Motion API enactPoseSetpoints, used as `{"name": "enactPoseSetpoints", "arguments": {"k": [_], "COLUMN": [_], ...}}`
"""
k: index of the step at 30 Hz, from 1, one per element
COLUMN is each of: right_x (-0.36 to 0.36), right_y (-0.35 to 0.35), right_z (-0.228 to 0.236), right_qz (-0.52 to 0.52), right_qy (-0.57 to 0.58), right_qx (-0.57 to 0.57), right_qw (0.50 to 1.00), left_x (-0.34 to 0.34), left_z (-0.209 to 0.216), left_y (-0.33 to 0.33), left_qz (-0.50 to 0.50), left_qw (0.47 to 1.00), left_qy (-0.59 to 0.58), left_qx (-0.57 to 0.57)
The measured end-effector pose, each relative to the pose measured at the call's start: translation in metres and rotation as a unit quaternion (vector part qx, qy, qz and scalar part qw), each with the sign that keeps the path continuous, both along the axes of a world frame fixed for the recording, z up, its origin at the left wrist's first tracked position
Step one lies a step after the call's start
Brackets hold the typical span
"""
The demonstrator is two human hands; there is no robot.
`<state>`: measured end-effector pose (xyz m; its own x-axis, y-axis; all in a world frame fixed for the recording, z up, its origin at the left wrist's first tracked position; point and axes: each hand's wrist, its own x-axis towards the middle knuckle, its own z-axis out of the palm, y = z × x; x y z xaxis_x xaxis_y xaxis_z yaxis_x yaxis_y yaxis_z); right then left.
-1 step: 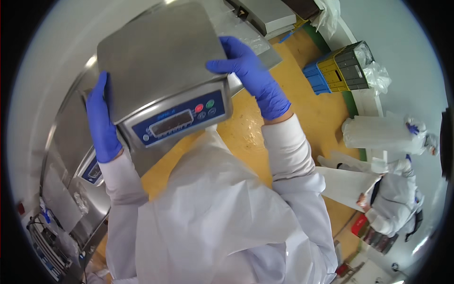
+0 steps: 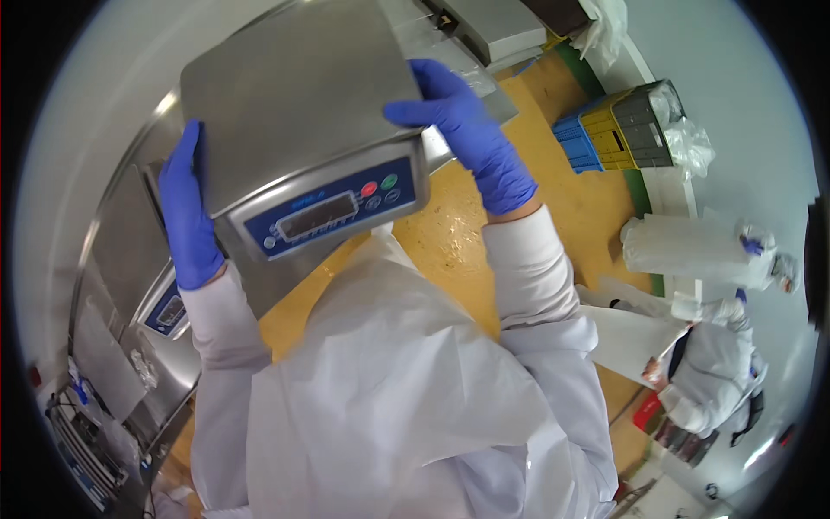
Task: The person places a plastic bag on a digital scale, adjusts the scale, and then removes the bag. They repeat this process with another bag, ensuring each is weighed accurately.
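Note:
A bench scale (image 2: 294,104) with a wide steel platform and a blue front panel (image 2: 333,208) is between my two gloved hands, tilted. Its display looks dark; a red and a green button sit at the panel's right. My left hand (image 2: 186,208), in a blue glove, grips the platform's left side, thumb along the edge. On the right side, my right hand (image 2: 467,130) wraps round the edge, its thumb on top of the plate and its other fingers partly hidden. Whether the scale's underside touches the steel table (image 2: 117,225) cannot be seen.
A second scale (image 2: 169,313) stands on the table at the left. Another steel device (image 2: 497,30) is at the far end. Stacked blue, yellow and grey crates (image 2: 614,134) stand on the yellow floor by the wall. Two people in white (image 2: 709,372) are at the right.
The scale and both hands have shifted very slightly, the right hand a little up and to the right. The people at the right have moved a little. My grip stays the same.

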<state>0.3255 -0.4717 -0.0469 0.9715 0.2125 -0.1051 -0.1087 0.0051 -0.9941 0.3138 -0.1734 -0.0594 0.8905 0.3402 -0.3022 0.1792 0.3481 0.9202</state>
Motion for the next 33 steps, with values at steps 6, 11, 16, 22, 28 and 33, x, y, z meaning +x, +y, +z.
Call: {"name": "enactPoseSetpoints", "arguments": {"k": [6,11,16,22,28,33], "right_x": [0.089,0.138,0.169,0.18,0.167,0.169], "right_y": [-0.025,-0.016,-0.013,-0.012,0.0,-0.001], "right_z": [-0.014,-0.039,-0.064,-0.088,-0.096,-0.088], "right_qz": [-0.046,-0.02,0.014,0.056,0.049,0.072], "right_qy": [0.021,0.038,0.058,0.019,0.067,0.06], "right_qx": [-0.04,-0.02,-0.004,-0.076,-0.015,-0.051], "right_qw": [0.998,0.999,0.998,0.995,0.996,0.994], "left_x": [0.062,0.087,0.097,0.088,0.072,0.074], "left_z": [-0.027,-0.056,-0.087,-0.098,-0.086,-0.069], "left_y": [-0.039,-0.046,-0.04,-0.038,-0.026,-0.043], "left_qz": [0.041,0.054,0.11,0.174,0.159,0.116], "left_qw": [0.998,0.996,0.989,0.972,0.967,0.985], "left_qy": [-0.002,0.02,0.056,0.097,0.099,0.061], "left_qx": [0.04,0.065,0.083,0.128,0.171,0.116]}}
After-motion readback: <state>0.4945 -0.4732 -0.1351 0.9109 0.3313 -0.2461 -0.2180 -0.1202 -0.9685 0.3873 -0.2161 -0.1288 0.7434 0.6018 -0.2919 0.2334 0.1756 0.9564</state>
